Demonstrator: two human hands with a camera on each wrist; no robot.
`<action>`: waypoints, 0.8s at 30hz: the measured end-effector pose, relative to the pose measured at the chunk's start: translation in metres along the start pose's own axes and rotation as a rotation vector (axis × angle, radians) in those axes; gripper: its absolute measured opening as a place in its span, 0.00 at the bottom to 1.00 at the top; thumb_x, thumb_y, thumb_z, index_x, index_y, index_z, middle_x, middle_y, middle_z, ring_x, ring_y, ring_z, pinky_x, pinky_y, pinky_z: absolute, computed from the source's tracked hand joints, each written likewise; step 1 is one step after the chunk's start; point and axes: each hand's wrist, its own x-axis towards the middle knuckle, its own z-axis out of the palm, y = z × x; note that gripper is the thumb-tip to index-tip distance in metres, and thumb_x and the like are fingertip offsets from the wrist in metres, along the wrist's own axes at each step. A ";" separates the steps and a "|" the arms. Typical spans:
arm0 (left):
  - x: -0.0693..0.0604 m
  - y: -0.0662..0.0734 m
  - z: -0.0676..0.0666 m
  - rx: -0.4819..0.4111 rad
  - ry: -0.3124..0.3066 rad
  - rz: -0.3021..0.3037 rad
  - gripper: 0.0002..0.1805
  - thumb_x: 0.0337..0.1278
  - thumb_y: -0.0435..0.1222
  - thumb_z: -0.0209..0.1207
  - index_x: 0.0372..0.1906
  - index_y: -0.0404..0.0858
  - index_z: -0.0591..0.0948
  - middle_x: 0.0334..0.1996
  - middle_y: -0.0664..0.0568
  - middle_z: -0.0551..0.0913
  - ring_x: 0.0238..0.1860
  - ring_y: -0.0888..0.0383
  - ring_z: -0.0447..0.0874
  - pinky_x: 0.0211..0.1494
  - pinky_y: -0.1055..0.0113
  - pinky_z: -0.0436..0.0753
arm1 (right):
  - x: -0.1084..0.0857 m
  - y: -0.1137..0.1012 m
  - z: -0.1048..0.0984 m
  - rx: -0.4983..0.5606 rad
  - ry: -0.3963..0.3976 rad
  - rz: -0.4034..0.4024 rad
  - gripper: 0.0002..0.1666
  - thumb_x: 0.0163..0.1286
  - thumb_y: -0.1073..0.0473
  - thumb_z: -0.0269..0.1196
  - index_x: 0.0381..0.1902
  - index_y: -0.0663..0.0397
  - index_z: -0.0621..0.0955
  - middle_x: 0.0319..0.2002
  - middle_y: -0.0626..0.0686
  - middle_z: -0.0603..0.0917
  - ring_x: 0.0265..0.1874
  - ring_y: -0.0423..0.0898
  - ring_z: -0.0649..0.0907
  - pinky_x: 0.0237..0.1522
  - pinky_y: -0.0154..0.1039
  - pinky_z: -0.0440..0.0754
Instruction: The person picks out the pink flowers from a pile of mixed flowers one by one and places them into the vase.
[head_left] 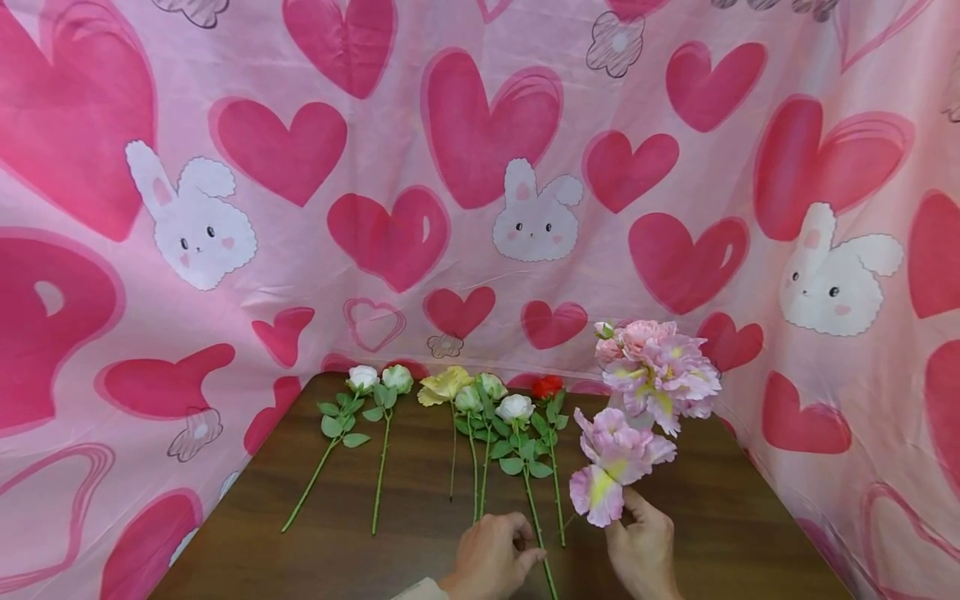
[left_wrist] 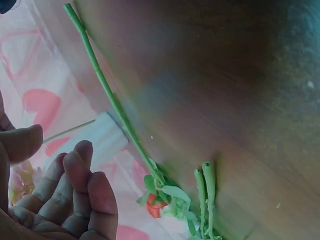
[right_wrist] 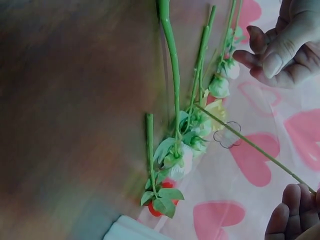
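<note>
A pink-purple iris with a yellow centre (head_left: 618,458) is held in my right hand (head_left: 643,537), whose fingers pinch its thin stem (right_wrist: 255,147) close below the bloom. The stem's bare end points toward my left hand (head_left: 491,554). That hand hovers by the long stem of a white rose (head_left: 516,408), its fingers loosely bent and nothing between them (left_wrist: 75,170). Behind the iris, a white vase (left_wrist: 107,137) carries pink and lilac blooms (head_left: 660,371); in the head view the flowers mostly hide it.
Several single stems lie across the brown table (head_left: 247,533): a white rose (head_left: 363,379) and a pale green rose (head_left: 397,379) at left, a yellow flower (head_left: 446,385) mid-table, and a red rose (head_left: 547,387) nearer the vase. A pink heart-print cloth (head_left: 465,275) hangs behind.
</note>
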 end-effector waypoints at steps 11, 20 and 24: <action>-0.002 -0.007 -0.010 0.051 0.016 -0.022 0.12 0.53 0.47 0.75 0.30 0.48 0.84 0.26 0.66 0.82 0.27 0.71 0.75 0.29 0.68 0.74 | 0.013 0.013 0.002 0.069 0.079 -0.369 0.15 0.47 0.79 0.66 0.22 0.53 0.83 0.18 0.46 0.81 0.19 0.28 0.72 0.20 0.30 0.71; -0.006 -0.011 -0.013 0.079 0.036 -0.031 0.12 0.52 0.47 0.75 0.31 0.47 0.85 0.28 0.63 0.83 0.29 0.69 0.76 0.31 0.67 0.74 | 0.025 0.020 0.008 0.090 0.113 -0.482 0.22 0.71 0.45 0.63 0.28 0.58 0.86 0.25 0.51 0.85 0.27 0.28 0.79 0.31 0.24 0.77; -0.006 -0.014 -0.016 0.080 0.043 -0.031 0.12 0.52 0.47 0.75 0.31 0.47 0.85 0.28 0.63 0.83 0.29 0.68 0.77 0.30 0.67 0.74 | 0.031 0.022 0.009 0.091 0.113 -0.512 0.19 0.67 0.49 0.64 0.29 0.61 0.86 0.26 0.53 0.85 0.32 0.27 0.79 0.34 0.23 0.77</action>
